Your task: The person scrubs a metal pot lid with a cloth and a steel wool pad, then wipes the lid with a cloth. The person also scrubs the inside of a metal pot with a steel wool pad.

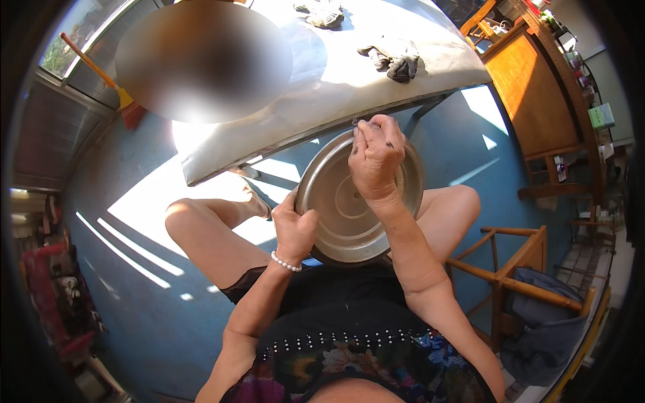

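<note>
A round metal pot lid or shallow basin is tilted over my lap, between my knees. Concentric rings and a small dark spot mark its middle. My left hand, with a pearl bracelet at the wrist, grips its left rim, thumb towards the inner side. Over the far rim, my right hand has its fingers bunched around a small dark wad, mostly hidden by the fingertips. It may be a scouring pad, but I cannot tell. Dark smudges show on the right hand's knuckles.
A table with a pale sheet top stands just ahead, bearing dirty gloves and another crumpled cloth item. A blurred oval hides its left part. A broom leans at left. To the right are a wooden chair and a wooden cabinet.
</note>
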Available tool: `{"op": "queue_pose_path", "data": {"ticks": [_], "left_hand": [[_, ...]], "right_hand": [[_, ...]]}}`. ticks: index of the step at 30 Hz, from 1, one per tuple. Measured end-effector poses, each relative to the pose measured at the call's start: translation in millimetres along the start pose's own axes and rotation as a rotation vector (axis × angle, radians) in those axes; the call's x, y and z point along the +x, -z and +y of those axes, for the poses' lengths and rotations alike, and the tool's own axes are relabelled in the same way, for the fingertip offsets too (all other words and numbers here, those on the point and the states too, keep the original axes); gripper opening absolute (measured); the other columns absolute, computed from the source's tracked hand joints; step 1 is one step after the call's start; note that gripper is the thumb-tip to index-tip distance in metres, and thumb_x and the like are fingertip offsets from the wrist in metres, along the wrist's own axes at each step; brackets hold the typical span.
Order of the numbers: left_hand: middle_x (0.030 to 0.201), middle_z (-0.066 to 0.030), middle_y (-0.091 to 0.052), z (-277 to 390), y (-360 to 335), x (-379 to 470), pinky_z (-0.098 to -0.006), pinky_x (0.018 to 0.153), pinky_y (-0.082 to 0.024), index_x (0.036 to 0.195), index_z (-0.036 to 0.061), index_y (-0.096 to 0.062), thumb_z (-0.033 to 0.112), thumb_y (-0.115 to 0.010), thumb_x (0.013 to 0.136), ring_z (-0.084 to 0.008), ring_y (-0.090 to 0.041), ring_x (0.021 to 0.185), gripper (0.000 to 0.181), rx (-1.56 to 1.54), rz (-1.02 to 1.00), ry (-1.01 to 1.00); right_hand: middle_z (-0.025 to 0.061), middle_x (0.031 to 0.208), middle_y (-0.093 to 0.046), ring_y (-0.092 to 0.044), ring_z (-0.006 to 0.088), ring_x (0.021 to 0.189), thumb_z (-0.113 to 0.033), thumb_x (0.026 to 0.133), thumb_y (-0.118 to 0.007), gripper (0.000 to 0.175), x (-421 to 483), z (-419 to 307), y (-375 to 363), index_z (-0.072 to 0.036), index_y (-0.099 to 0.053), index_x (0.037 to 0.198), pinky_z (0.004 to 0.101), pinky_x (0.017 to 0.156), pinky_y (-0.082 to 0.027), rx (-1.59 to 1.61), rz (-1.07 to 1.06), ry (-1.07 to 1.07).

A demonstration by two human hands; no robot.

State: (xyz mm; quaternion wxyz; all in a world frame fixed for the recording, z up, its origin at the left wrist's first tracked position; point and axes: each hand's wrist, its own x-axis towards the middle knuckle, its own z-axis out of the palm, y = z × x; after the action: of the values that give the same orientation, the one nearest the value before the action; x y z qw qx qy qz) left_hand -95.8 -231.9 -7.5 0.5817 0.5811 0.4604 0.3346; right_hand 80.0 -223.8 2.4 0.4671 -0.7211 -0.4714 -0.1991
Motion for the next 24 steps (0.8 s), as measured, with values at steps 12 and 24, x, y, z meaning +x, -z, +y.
{"op": "queue_pose_path", "data": {"ticks": [12,24], "left_hand": [[0.076,-0.0053,-0.062,-4,7,2,-0.0247,0.062,-0.047,0.096,-0.0117,-0.06,-0.003,-0.05,0.068,-0.0093,-0.054,0.068,0.031,-0.125,0.006,0.066],[0.084,-0.0066,-0.064,-9,6,1,-0.0239,0.065,-0.048,0.103,-0.0096,-0.059,-0.007,-0.047,0.07,-0.0114,-0.057,0.071,0.035,0.011,-0.116,0.06]], "right_hand": [[0.0126,0.089,-0.058,-0.055,0.0315,0.085,0.003,0.073,-0.064,0.012,7,7,13,0.001,-0.067,0.084,0.0395,0.077,-0.045,0.106,-0.013,-0.101],[0.0129,0.084,-0.063,-0.058,0.0308,0.083,0.003,0.068,-0.058,0.01,7,6,14,-0.002,-0.063,0.074,0.0384,0.079,-0.044,0.21,-0.226,0.087]]}}
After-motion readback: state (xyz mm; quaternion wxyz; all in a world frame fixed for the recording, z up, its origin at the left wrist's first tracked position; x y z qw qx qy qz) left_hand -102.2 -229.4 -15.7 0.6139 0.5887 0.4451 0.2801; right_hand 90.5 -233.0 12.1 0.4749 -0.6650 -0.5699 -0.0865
